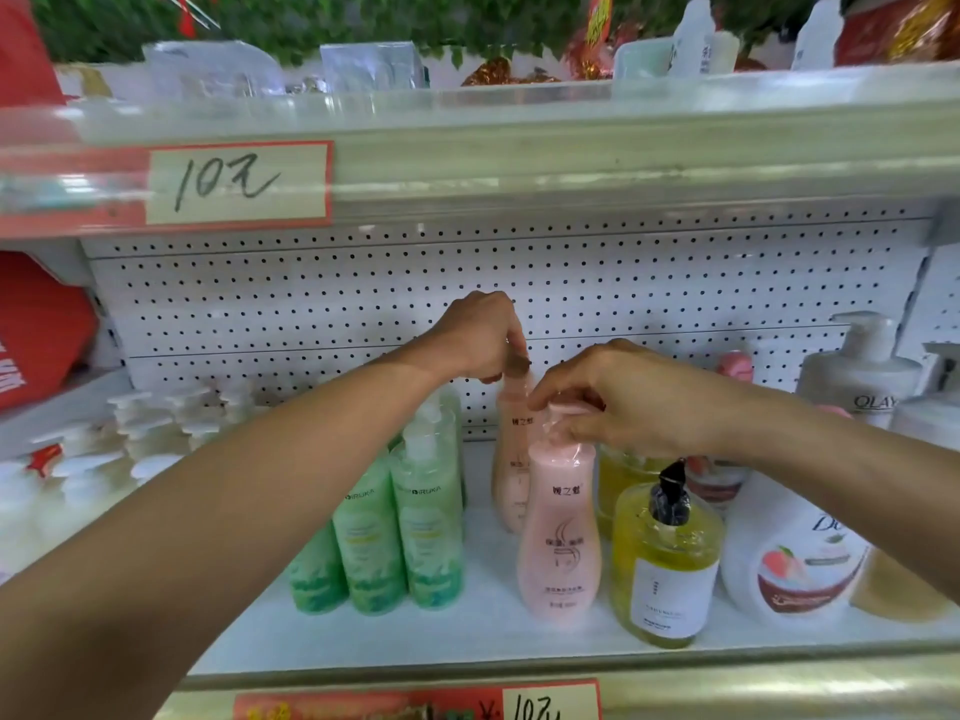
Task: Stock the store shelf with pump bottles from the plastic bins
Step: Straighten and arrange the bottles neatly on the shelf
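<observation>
Already the shelf [483, 636] is well stocked, with green bottles [415, 517] on the left and a yellow bottle [667, 569] on the right. Between them, the left hand [480, 335] pinches the top of the rear pink bottle [511, 459], and the right hand [628, 402] pinches the pump of the front pink bottle [561, 537]. Both bottles stand upright. Some bare shelf remains, so more probably follow. No bins are in view.

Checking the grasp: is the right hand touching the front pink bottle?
Touching. The head view shows the right hand pinching the front pink bottle by its pump.
</observation>
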{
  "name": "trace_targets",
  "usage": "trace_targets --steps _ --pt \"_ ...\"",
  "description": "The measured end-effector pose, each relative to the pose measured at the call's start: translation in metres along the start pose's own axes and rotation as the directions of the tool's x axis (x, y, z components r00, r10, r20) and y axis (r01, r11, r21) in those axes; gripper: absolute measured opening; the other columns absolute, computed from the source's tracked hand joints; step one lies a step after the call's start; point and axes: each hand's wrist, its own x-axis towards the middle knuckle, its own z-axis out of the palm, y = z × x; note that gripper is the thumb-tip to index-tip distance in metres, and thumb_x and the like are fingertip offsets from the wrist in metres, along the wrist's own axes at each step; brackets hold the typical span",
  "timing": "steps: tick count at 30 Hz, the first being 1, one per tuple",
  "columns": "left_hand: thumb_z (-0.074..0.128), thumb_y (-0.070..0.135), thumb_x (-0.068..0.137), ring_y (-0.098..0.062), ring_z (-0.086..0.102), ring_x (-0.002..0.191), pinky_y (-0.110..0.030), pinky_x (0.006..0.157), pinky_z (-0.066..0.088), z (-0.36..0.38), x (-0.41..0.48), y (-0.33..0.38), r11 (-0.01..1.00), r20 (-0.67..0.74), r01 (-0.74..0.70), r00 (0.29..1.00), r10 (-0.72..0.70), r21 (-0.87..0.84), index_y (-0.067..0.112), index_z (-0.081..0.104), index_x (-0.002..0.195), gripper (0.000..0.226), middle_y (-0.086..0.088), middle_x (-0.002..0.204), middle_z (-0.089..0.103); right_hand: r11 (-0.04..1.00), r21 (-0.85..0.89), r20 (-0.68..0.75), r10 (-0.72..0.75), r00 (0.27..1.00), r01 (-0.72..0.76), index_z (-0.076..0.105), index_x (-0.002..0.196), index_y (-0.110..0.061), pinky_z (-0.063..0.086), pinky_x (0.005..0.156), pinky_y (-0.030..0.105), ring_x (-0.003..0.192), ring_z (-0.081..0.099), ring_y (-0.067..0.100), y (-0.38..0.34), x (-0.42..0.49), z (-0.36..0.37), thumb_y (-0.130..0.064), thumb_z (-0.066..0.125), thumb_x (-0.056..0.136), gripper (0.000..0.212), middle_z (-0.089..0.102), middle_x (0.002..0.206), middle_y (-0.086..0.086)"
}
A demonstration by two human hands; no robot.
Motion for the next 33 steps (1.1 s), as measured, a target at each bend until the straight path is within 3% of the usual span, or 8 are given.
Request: trace_targets --steps 4,10,15,17,20,23,28,33 --pt "0.071 0.019 0.076 -0.002 0.051 0.043 -0.017 0.044 0.035 -0.003 -0.003 -0.006 1.000 -0.010 0.007 1.000 -0.007 0.028 0.022 0.075 0.073 0.006 0.012 0.035 0.052 0.999 0.030 -0.002 -0.023 1.000 0.023 0.068 0.109 -0.038 0.030 0.066 -0.006 0.077 0.041 -0.034 0.000 0.001 0.000 -0.031 0.072 0.084 0.027 0.045 0.068 -0.050" --pt "0.074 0.023 0.078 -0.003 0.055 0.046 -0.015 0.043 0.034 -0.004 -0.004 -0.012 1.000 -0.023 0.009 1.000 -0.009 0.029 0.025 0.076 0.086 0.009 0.014 0.046 0.055 1.000 -0.007 0.027 -0.005 1.000 0.006 0.062 0.117 -0.040 0.033 0.071 0.007 0.085 0.049 -0.009 -0.001 -0.002 0.001 -0.036 0.069 0.085 0.033 0.055 0.092 -0.030" --pt "0.066 0.044 0.088 -0.014 0.057 0.096 -0.025 0.078 0.041 -0.002 -0.012 -0.019 1.000 0.060 0.007 0.998 -0.007 -0.006 0.029 0.066 0.122 0.037 0.004 0.121 0.062 0.983 0.181 0.048 0.032 0.998 -0.040 0.038 0.122 -0.065 0.043 0.075 0.003 0.093 0.056 -0.018 0.000 -0.013 0.012 -0.039 0.081 0.071 0.072 0.062 0.103 -0.034" --pt "0.058 0.049 0.092 -0.015 0.052 0.118 -0.028 0.092 0.039 -0.003 -0.027 -0.020 0.998 0.035 -0.020 0.999 0.022 -0.065 0.033 0.051 0.138 0.049 0.004 0.135 0.053 0.951 0.274 0.017 0.141 0.990 -0.140 0.032 0.133 -0.054 0.049 0.070 0.008 0.083 0.061 -0.014 0.006 -0.020 0.025 -0.037 0.086 0.064 0.090 0.063 0.096 -0.025" --pt "0.059 0.041 0.094 0.003 0.057 0.111 -0.014 0.093 0.042 -0.002 -0.064 -0.015 0.939 -0.125 -0.164 0.983 0.131 -0.301 0.038 0.058 0.130 0.036 0.014 0.122 0.062 0.850 0.485 0.031 0.217 0.976 -0.205 0.050 0.121 -0.037 0.057 0.078 0.027 0.080 0.069 0.002 0.014 -0.032 0.046 -0.023 0.088 0.063 0.071 0.072 0.091 -0.011" --pt "0.069 0.037 0.088 0.010 0.062 0.098 0.000 0.084 0.041 0.000 -0.094 -0.003 0.894 -0.066 -0.226 0.974 0.217 -0.386 0.035 0.068 0.119 0.030 0.016 0.106 0.070 0.820 0.524 0.055 0.239 0.969 -0.232 0.063 0.105 -0.025 0.057 0.084 0.043 0.082 0.072 0.016 0.016 -0.039 0.060 -0.023 0.088 0.063 0.049 0.075 0.088 -0.002" --pt "0.075 0.031 0.084 -0.002 0.067 0.094 -0.028 0.095 0.051 0.001 -0.100 0.009 0.912 -0.038 -0.207 0.978 0.207 -0.355 0.034 0.072 0.111 0.028 0.010 0.099 0.074 0.840 0.455 -0.007 0.335 0.942 -0.295 0.065 0.081 -0.020 0.057 0.076 0.043 0.073 0.069 0.017 0.008 -0.034 0.068 -0.029 0.090 0.058 0.035 0.072 0.076 -0.001" --pt "0.077 0.033 0.081 -0.003 0.068 0.090 -0.036 0.092 0.053 0.000 -0.097 0.001 0.922 -0.121 -0.177 0.982 0.143 -0.345 0.034 0.077 0.095 0.015 0.011 0.092 0.076 0.851 0.434 -0.013 0.333 0.943 -0.295 0.065 0.087 -0.021 0.057 0.078 0.040 0.075 0.069 0.014 -0.009 -0.024 0.072 -0.030 0.089 0.059 0.038 0.073 0.079 -0.003"
